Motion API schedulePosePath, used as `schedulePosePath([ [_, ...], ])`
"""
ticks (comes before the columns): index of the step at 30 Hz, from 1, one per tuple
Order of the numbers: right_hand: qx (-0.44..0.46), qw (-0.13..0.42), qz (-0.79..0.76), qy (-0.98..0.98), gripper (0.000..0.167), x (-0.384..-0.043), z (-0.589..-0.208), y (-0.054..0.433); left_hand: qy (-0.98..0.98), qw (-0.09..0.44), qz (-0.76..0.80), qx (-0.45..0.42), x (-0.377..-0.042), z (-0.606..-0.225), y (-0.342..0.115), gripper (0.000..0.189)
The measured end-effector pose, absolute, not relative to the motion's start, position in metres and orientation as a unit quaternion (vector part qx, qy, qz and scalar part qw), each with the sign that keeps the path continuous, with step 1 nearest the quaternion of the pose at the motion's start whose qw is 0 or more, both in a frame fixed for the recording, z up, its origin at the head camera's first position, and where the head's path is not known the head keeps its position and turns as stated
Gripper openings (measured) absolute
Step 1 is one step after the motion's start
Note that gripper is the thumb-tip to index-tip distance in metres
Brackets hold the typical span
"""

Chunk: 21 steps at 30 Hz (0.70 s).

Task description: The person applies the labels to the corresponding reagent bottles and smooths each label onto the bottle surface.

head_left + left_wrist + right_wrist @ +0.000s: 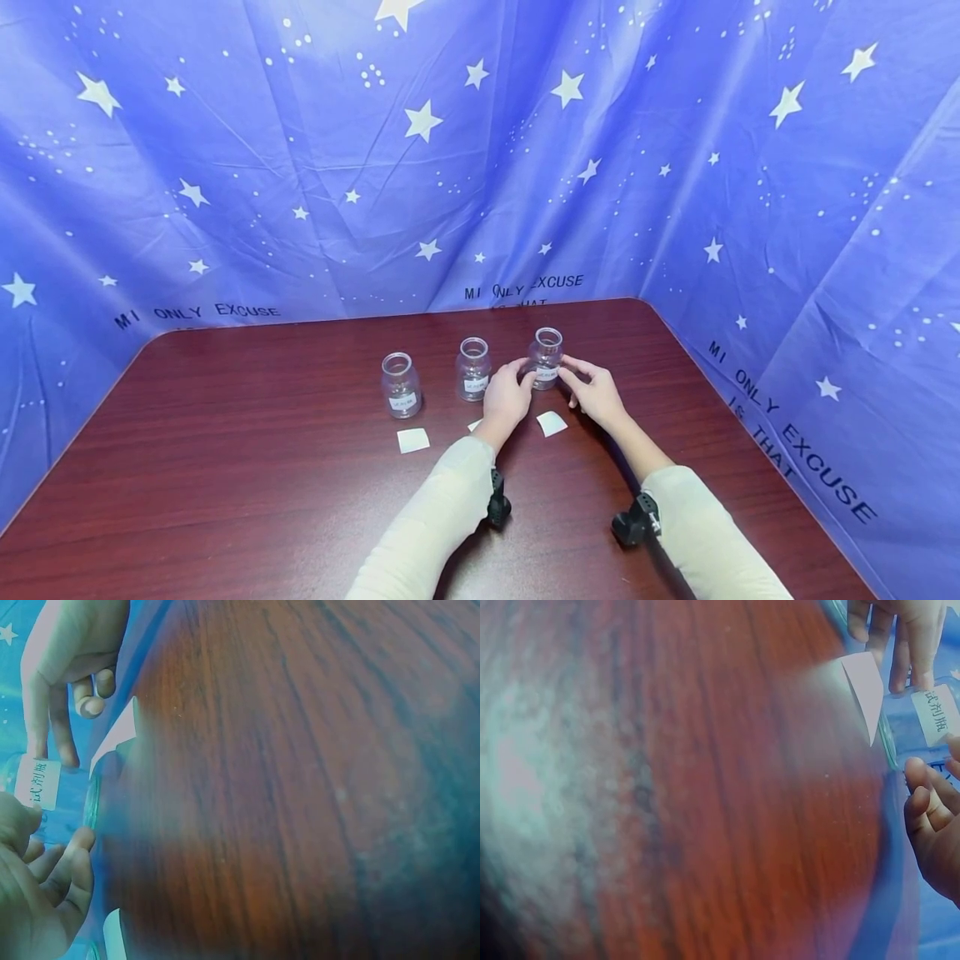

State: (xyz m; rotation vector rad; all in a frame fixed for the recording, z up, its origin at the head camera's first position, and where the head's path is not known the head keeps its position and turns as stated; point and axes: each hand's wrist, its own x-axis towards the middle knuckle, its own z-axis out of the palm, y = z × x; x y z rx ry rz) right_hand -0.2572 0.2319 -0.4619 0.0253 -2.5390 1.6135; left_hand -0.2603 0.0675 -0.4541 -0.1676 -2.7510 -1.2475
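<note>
A clear glass jar (548, 343) stands upright at the right end of a row of three, its front carrying a white label (547, 375) with dark characters. My left hand (508, 398) holds the jar's left side, thumb near the label's edge. From the other side my right hand (600, 395) holds it with thumb and fingers at the label. The left wrist view shows the labelled jar (69, 796) between both hands; the right wrist view shows the label (934, 716) between the fingertips. The middle jar (474, 360) and left jar (401, 385) also bear white labels.
White paper pieces lie before the jars: one at left (413, 440), one at right (552, 424), and one mostly hidden behind the left forearm. The dark red wooden table (225, 467) meets a blue star-patterned curtain (322, 150) at its back and right edges.
</note>
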Motion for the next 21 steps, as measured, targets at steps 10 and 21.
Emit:
schedulePosePath([
  [10, 0.022, 0.075, 0.534, -0.842, 0.042, -0.2612, -0.4662, 0.2225, -0.902, 0.085, -0.421, -0.035, -0.2578, -0.4605, 0.0643, 0.034],
  [21, 0.026, 0.08, 0.524, -0.848, 0.034, -0.2608, -0.461, 0.2293, -0.903, 0.067, -0.423, -0.03, -0.2536, -0.4511, 0.0609, 0.039],
])
